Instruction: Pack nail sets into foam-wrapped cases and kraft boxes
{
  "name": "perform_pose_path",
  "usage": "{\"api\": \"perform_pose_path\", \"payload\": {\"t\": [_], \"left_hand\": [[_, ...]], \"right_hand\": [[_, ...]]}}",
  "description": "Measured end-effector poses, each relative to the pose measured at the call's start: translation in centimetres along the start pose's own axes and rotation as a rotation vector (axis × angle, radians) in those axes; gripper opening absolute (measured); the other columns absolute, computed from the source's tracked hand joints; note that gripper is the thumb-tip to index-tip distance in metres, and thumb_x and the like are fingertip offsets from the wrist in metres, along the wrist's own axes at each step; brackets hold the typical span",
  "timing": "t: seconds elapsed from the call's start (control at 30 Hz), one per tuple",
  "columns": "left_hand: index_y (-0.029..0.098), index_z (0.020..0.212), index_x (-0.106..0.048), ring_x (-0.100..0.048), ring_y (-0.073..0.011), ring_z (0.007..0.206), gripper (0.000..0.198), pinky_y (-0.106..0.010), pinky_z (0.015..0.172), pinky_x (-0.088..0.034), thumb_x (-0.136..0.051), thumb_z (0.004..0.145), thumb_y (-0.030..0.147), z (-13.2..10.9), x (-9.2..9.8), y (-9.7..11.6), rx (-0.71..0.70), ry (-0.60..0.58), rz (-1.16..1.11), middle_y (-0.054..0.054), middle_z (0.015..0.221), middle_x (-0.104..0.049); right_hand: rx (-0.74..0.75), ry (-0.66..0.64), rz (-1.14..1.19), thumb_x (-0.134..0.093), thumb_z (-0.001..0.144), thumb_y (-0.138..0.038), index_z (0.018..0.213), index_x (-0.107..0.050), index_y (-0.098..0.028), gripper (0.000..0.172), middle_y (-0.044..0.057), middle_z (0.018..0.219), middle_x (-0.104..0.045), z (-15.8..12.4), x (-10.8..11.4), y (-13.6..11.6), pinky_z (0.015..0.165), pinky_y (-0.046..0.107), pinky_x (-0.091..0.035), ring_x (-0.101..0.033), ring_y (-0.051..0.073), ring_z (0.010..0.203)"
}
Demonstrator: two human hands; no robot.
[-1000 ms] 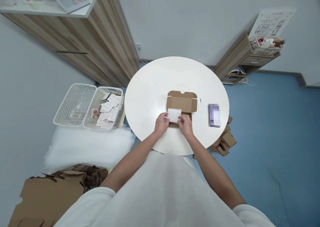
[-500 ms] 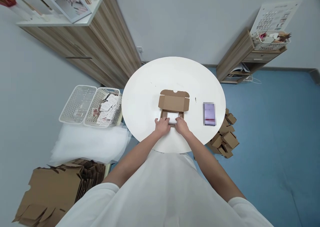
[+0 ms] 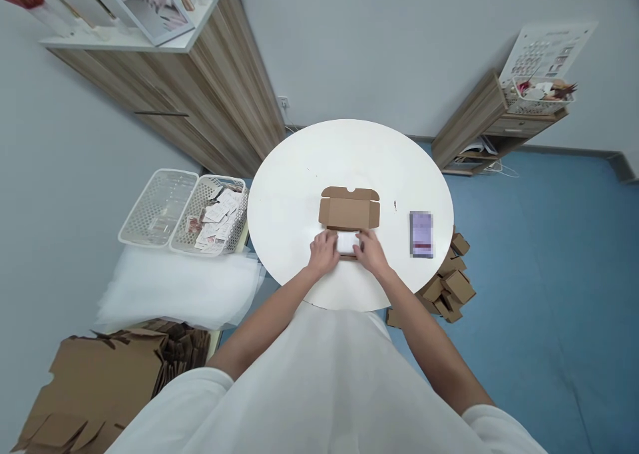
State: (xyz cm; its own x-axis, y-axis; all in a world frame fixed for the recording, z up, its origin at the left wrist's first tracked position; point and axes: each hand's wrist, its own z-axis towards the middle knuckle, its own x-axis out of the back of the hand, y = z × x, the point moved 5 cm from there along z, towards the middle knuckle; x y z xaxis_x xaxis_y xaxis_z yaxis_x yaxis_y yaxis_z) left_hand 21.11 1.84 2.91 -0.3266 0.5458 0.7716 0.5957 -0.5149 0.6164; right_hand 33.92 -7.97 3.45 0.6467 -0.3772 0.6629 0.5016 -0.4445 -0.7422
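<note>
While a white packet (image 3: 348, 243) is held within the walls of an open cardboard box (image 3: 349, 216), its left end is met by the left hand (image 3: 323, 251), and its right end by the right hand (image 3: 372, 251). The fingers of both hands are bent; whether the packet is gripped or merely pressed by them cannot be told. The lid (image 3: 349, 208) is folded back, away from the person. The box is supported by a round white table (image 3: 284, 204). Near the table's right edge, a purple item (image 3: 422, 234), blurred by pixelation, is laid, and a small dark mark (image 3: 395, 205) is seen between it and the box. Beyond that edge, brown cartons (image 3: 456, 286) are heaped on the blue floor (image 3: 524, 254). To the table's left, two white baskets (image 3: 154, 211) are placed side by side, paper slips (image 3: 218, 220) being contained in the right one. Nearer the person, translucent sheets (image 3: 180, 287) and flattened cardboard (image 3: 100, 381) are stacked. By the far wall, a wood-grain cabinet (image 3: 239, 74) and a low shelf unit (image 3: 472, 124) are seen.
</note>
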Motion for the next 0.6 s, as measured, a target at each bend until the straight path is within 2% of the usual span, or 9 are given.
{"api": "perform_pose_path", "payload": {"t": [0.1, 0.17, 0.23, 0.33, 0.43, 0.6], "left_hand": [[0.021, 0.116, -0.045, -0.038, -0.0284, 0.118, 0.045, -0.043, 0.094, -0.033, -0.054, 0.072, 0.027, 1.6, 2.2, -2.1, 0.149, 0.137, -0.256, -0.013, 0.127, -0.039], [0.018, 0.119, -0.041, -0.044, -0.0258, 0.114, 0.048, -0.039, 0.091, -0.037, -0.050, 0.076, 0.035, 3.1, 3.2, -3.8, 0.326, 0.138, -0.486, -0.015, 0.130, -0.038], [0.018, 0.115, -0.045, -0.046, -0.0245, 0.113, 0.044, -0.036, 0.088, -0.039, -0.045, 0.079, 0.044, 4.3, 3.8, -4.9, 0.461, 0.094, -0.666, -0.014, 0.129, -0.042], [0.019, 0.105, -0.052, -0.049, -0.0251, 0.111, 0.043, -0.035, 0.083, -0.041, -0.039, 0.080, 0.051, 5.6, 4.1, -4.9, 0.479, -0.056, -0.823, -0.013, 0.123, -0.052], [0.020, 0.098, -0.058, -0.051, -0.0254, 0.108, 0.042, -0.038, 0.083, -0.041, -0.036, 0.080, 0.051, 5.8, 4.1, -4.1, 0.403, -0.134, -0.856, -0.010, 0.116, -0.058], [0.022, 0.097, -0.060, -0.055, -0.0237, 0.103, 0.033, -0.038, 0.083, -0.042, -0.041, 0.077, 0.039, 5.3, 3.9, -3.1, 0.303, -0.159, -0.865, -0.007, 0.112, -0.060]], "right_hand": [[-0.054, 0.274, 0.107, -0.053, 0.075, -0.037, 0.116, -0.050, -0.019, 0.045, 0.011, 0.131, -0.037, 1.0, 3.7, 1.1, 0.098, 0.038, -0.034, -0.035, 0.022, 0.122], [-0.238, 0.339, 0.244, -0.054, 0.072, -0.049, 0.120, -0.046, -0.021, 0.057, 0.011, 0.129, -0.041, 2.1, 5.3, 3.0, 0.091, 0.038, -0.039, -0.041, 0.023, 0.115], [-0.452, 0.250, 0.458, -0.043, 0.074, -0.062, 0.118, -0.047, -0.022, 0.060, 0.009, 0.123, -0.048, 3.2, 5.4, 5.0, 0.079, 0.035, -0.045, -0.050, 0.021, 0.101], [-0.597, 0.109, 0.689, -0.024, 0.074, -0.071, 0.110, -0.053, -0.024, 0.066, 0.007, 0.110, -0.056, 4.3, 4.9, 6.1, 0.061, 0.030, -0.046, -0.054, 0.016, 0.077], [-0.572, 0.005, 0.754, -0.022, 0.073, -0.073, 0.105, -0.057, -0.024, 0.068, 0.004, 0.099, -0.058, 4.8, 4.4, 5.2, 0.052, 0.026, -0.041, -0.050, 0.013, 0.065], [-0.440, -0.130, 0.717, -0.019, 0.075, -0.072, 0.103, -0.059, -0.028, 0.065, 0.001, 0.091, -0.056, 4.8, 4.1, 2.4, 0.053, 0.025, -0.039, -0.048, 0.013, 0.065]]}}
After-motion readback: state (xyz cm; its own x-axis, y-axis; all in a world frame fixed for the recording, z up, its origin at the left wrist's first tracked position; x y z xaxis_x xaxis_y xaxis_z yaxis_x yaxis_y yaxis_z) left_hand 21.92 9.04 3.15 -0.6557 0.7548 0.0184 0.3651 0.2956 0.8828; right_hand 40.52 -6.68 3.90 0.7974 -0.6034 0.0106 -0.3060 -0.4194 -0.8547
